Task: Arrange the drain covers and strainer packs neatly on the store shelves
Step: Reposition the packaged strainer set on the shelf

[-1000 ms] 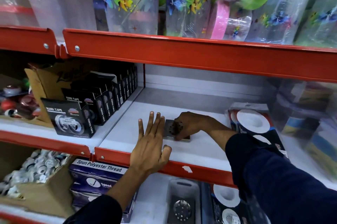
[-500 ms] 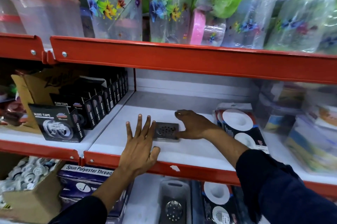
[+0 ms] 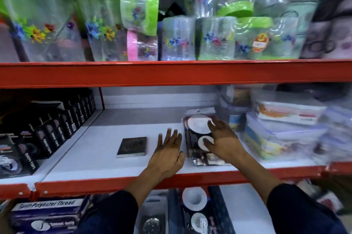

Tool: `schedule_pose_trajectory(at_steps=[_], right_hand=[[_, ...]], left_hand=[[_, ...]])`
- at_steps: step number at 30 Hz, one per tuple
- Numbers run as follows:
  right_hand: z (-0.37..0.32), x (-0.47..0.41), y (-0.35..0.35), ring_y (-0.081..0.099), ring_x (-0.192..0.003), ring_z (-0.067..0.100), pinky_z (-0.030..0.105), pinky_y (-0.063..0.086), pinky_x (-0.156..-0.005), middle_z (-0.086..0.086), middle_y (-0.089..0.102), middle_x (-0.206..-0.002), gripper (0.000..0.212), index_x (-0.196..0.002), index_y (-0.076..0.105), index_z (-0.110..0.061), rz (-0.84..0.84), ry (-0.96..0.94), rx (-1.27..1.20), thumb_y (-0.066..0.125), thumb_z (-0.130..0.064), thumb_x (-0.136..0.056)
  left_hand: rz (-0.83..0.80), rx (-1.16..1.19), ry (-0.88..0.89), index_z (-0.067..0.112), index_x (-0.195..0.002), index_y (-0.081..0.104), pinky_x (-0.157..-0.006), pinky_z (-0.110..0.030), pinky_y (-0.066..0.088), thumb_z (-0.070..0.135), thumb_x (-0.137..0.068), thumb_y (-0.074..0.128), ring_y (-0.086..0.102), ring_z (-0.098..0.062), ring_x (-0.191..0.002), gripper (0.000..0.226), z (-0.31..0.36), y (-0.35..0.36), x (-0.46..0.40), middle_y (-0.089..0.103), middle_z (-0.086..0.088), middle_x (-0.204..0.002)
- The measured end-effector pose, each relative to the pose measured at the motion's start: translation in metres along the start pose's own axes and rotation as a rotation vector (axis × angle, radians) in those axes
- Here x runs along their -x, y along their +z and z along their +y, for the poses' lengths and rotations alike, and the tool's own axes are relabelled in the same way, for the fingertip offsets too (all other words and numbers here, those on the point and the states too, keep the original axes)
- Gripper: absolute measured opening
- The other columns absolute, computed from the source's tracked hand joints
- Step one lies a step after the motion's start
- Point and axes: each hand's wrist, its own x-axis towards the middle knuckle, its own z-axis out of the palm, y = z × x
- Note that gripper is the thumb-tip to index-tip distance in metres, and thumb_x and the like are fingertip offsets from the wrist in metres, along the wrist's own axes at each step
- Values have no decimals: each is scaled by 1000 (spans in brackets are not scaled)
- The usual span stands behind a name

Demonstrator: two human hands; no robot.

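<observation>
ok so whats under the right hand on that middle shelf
Under the right hand lies a strainer pack, flat on the white shelf, with two white discs showing. The hand covers the pack's right part, so what is printed there cannot be seen.

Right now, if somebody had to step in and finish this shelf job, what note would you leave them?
Left hand: open, flat, empty, low over the white middle shelf.
Right hand: open, fingers spread over the strainer pack; no grip closed.
Square drain cover: lying flat on the shelf, left of both hands, touching nothing.
More strainer packs and a drain cover pack sit on the shelf below.
Done: one drain cover placed.
Left: probably square up the strainer pack beside it, then bring up the rest.
</observation>
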Motion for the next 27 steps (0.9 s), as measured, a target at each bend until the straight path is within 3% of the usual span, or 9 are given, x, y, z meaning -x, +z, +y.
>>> schedule_pose_trajectory(at_steps=[4,7,9,12,15,19,21,24,27], right_hand=[[25,12,9,57,-112,41,44,52,-87,22,58,-125,53,-132,46,-4,-97,302,-134,56,-37,-91],[37,16,15,67,-84,39,42,57,-67,20,68,-94,25,-96,54,-6,-78,391,-351,58,-30,-91],[41,15,17,67,-86,39,39,55,-67,20,69,-94,21,-91,57,-5,-34,404,-381,61,-25,-90],[37,7,11,66,-96,39,41,55,-80,22,71,-104,24,-103,66,2,14,393,-448,67,-16,-87],[34,-5,8,66,-101,35,36,54,-89,20,70,-111,25,-109,66,1,-19,443,-532,67,-13,-88],[34,-5,7,64,-103,32,32,52,-79,19,68,-115,33,-113,63,-2,-113,499,-526,68,-25,-90],[35,-2,8,63,-108,31,28,48,-76,16,69,-117,33,-113,63,-7,-160,505,-518,68,-29,-89],[39,-1,11,65,-102,30,27,45,-69,15,72,-108,23,-89,58,-13,-151,488,-525,71,-32,-85],[39,3,10,66,-102,30,34,53,-81,15,72,-107,34,-96,66,-2,-155,456,-509,75,-32,-82]], left_hand=[[39,271,-116,5,-141,45,-120,-48,28,45,-101,26,32,-37,-146,59,30,5,-17,48,-25,-147],[106,493,-263,15,-90,65,-86,-45,55,69,-90,24,68,-33,-94,68,38,12,-31,74,-15,-93],[152,568,-311,15,-88,69,-81,-44,58,56,-89,48,70,-28,-86,46,42,9,-37,77,-10,-90],[243,649,-362,10,-99,73,-87,-33,58,26,-86,69,72,-25,-94,21,48,0,-43,78,-9,-102],[263,692,-409,7,-108,72,-90,-22,50,20,-86,71,71,-24,-104,25,46,-2,-49,76,-10,-111],[175,710,-465,14,-123,65,-92,-18,43,25,-84,74,65,-22,-116,41,39,4,-53,68,-9,-127],[153,747,-491,16,-122,65,-91,-20,47,25,-82,76,68,-22,-112,42,38,6,-54,70,-8,-124],[164,872,-525,15,-114,67,-93,-30,55,18,-76,81,70,-23,-102,40,33,6,-53,74,-12,-114],[163,942,-540,15,-110,68,-88,-33,58,13,-71,84,70,-22,-94,43,25,5,-46,75,-13,-108]])
